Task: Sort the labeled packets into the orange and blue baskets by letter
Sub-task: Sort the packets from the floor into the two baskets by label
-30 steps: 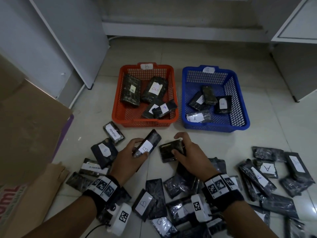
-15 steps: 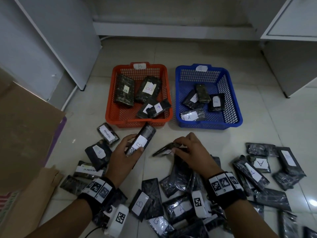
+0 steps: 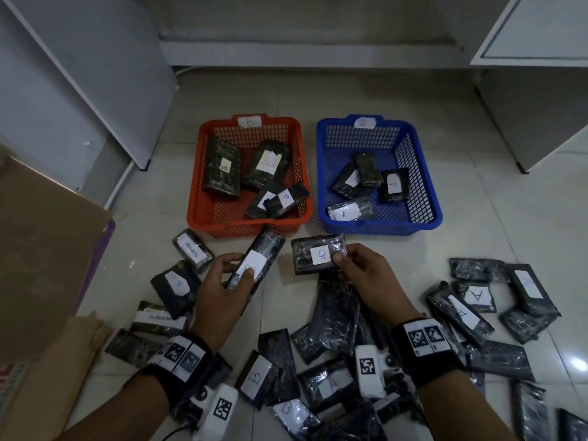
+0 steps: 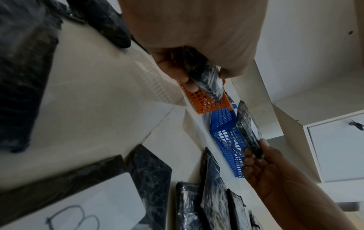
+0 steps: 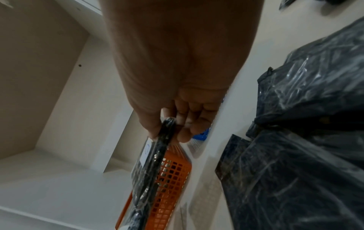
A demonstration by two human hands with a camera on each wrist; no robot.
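My left hand (image 3: pixel 234 275) grips a long dark packet (image 3: pixel 257 261) with a white B label, just in front of the orange basket (image 3: pixel 203 214). My right hand (image 3: pixel 346 265) pinches another dark packet (image 3: pixel 313 257) by its right end, its B label facing up. That packet hangs before the gap between the orange basket and the blue basket (image 3: pixel 436 214). The orange basket holds several B packets, the blue one several A packets. In the left wrist view the fingers (image 4: pixel 183 77) curl round the long packet (image 4: pixel 206 80). In the right wrist view the thumb and fingers (image 5: pixel 183 133) clamp the packet (image 5: pixel 155 163) edge-on.
Many dark wrapped packets (image 3: pixel 337 316) lie scattered on the tiled floor around and behind my hands, some marked A, B, PENDING (image 3: pixel 192 249) or IN PROGRESS. A cardboard box (image 3: pixel 41 249) stands at the left. White cabinets (image 3: pixel 541 90) flank the baskets.
My right hand lifted its packet off the floor and turned it over, so the B label now shows. My left hand moved its packet slightly toward the orange basket.
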